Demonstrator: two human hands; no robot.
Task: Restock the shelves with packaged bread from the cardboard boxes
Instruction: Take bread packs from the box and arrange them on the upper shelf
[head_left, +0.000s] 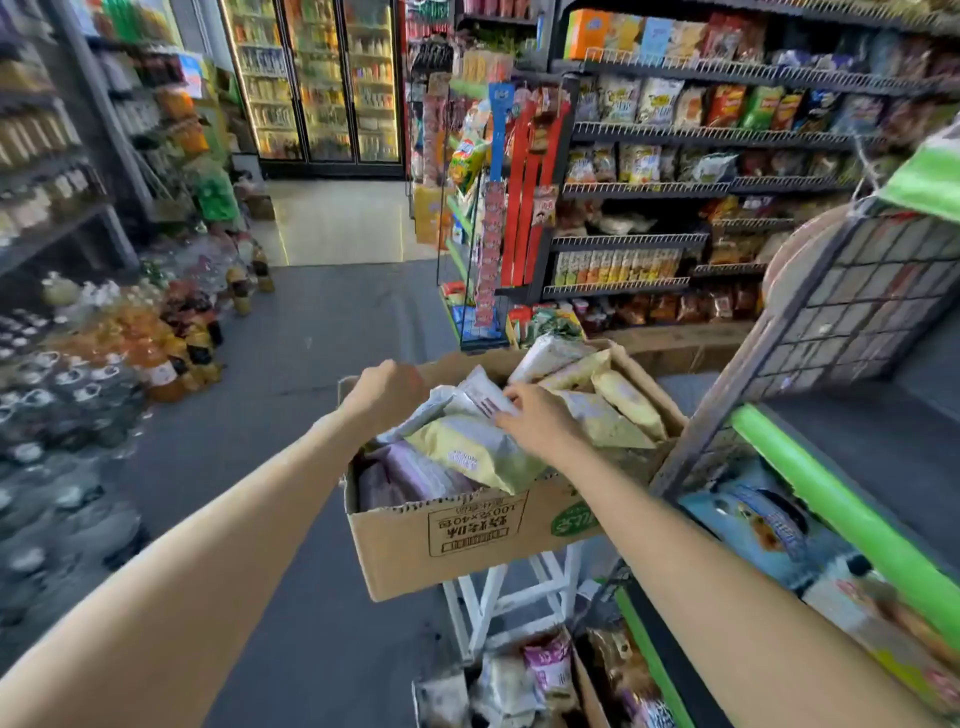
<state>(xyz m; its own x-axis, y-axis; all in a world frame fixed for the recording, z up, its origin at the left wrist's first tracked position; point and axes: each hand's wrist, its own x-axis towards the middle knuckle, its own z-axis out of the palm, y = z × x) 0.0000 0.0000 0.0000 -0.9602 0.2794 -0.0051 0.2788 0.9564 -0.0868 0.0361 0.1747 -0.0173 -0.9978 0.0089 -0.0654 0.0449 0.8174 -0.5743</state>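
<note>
Shop aisle, head view. Open cardboard box (467, 540) sits centre-near on a white stool (511, 592), packed with packaged bread (475, 452) in yellow, white and purple wrappers. Left hand (382, 392) grips the far-left rim of the box, fingers curled over the edge; fingertips hidden, can't tell how they lie inside. Right hand (540, 418) is inside the box, on top of the packs, fingers bent and pressed together on a white pack (485, 397) at its near edge; whether it pinches or only touches, cannot tell. Green-edged shelf (841, 514) at near right holds blue and other packets, wire mesh panel (852, 306) above it. A second box with packs (524, 680) lies on the floor at the near edge. Snack shelves (727, 135) far right, bottles on the floor (156, 353) left, lit drinks fridges (322, 83) far back.
</note>
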